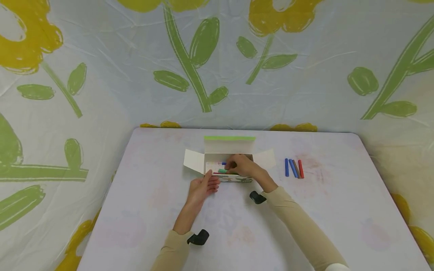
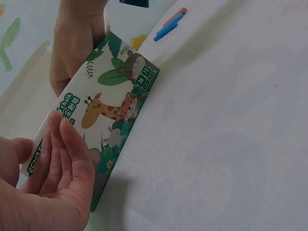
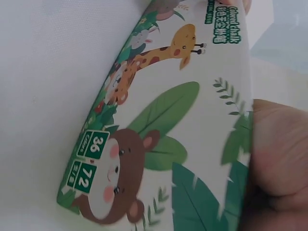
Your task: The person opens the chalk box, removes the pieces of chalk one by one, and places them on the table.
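Note:
A white and green box of coloured chalk (image 2: 113, 98), printed with jungle animals, stands on the table with its lid and end flaps spread out. My right hand (image 1: 240, 165) reaches over its front wall with curled fingers. Right at those fingertips lie a green chalk stick (image 1: 222, 171) and a blue one (image 1: 223, 163); I cannot tell whether the fingers hold either. My left hand (image 1: 200, 187) is at the front left corner, thumb up by the rim. Its fingers (image 2: 72, 149) lie nearly straight along the printed front. In the right wrist view the box (image 3: 159, 120) hides the right fingertips.
To the right of the box, two blue chalk sticks (image 1: 286, 167), a brown one (image 1: 297, 169) and a red one (image 1: 300, 168) lie side by side on the pale tabletop (image 1: 339, 210). A flower-print cloth (image 1: 305, 90) hangs behind and around the table.

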Motion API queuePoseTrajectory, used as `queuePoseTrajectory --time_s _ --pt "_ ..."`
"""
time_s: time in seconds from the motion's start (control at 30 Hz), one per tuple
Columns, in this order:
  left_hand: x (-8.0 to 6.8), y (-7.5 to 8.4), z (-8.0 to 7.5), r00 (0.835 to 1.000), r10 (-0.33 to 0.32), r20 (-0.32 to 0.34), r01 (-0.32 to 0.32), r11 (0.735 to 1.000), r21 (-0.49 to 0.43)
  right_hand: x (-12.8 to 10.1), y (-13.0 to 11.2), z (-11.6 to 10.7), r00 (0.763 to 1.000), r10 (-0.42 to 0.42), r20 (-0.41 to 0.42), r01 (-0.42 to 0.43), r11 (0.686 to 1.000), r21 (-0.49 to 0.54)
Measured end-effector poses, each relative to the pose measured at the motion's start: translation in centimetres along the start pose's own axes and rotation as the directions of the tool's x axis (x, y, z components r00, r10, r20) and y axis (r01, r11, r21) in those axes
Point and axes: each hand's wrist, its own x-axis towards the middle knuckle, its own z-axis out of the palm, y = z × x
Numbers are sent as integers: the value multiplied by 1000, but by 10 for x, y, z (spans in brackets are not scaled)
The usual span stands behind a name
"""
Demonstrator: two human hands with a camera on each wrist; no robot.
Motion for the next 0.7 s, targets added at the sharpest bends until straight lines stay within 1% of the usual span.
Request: queuePoseTrajectory --time_s 0.07,0.2,0.33,0.4,0.53,0.7 --pt "0 -1 0 1000 -1 -1 1 1000 -6 -3 0 -2 999 -42 -18 42 999 -11" --pt "1 -2 -1 1000 -2 -2 2 1000 -14 -9 0 -7 992 -117 -51 117 993 1" --pt "1 0 0 1000 0 -7 0 1000 -18 -16 1 -13 985 -150 -86 155 987 51" --pt "0 0 1 1000 1 -9 -1 1000 -18 -21 1 -18 983 -147 -107 157 984 85" --pt "1 -1 1 1000 -4 -12 3 1000 -21 -30 0 -27 984 -110 -140 132 979 156" --pt "3 -2 0 1000 -5 -9 5 1000 -19 -43 2 -39 982 -78 -171 113 971 209"
